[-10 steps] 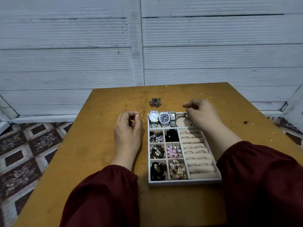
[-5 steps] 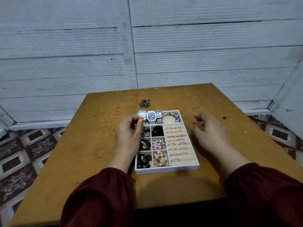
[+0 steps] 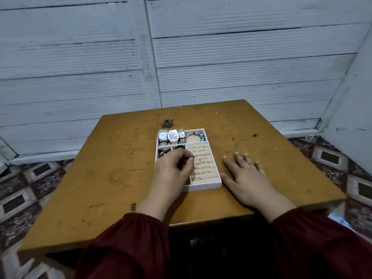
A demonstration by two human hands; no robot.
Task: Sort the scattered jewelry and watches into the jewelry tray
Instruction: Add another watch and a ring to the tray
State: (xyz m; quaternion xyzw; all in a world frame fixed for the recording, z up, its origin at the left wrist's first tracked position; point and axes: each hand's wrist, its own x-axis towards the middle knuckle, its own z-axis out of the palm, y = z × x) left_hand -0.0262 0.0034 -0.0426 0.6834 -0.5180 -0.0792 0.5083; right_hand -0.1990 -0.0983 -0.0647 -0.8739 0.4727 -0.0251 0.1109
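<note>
Well, the left hand (image 3: 174,167) hovers over the middle of the white jewelry tray (image 3: 205,187), its fingers curled and its thumb and forefinger pinching a thin ring (image 3: 197,161) just above the beige ring rolls (image 3: 203,174) on the tray's right side. The right hand (image 3: 248,175) lies flat on the wooden table (image 3: 100,178) just beside the tray's right wall, fingers straight and spread, holding nothing. Three watches (image 3: 173,135) sit side by side in the tray's far row, with a beaded bracelet (image 3: 198,134) in the compartment next to them. A small chain pile (image 3: 167,123) lies on the table just beyond the tray.
</note>
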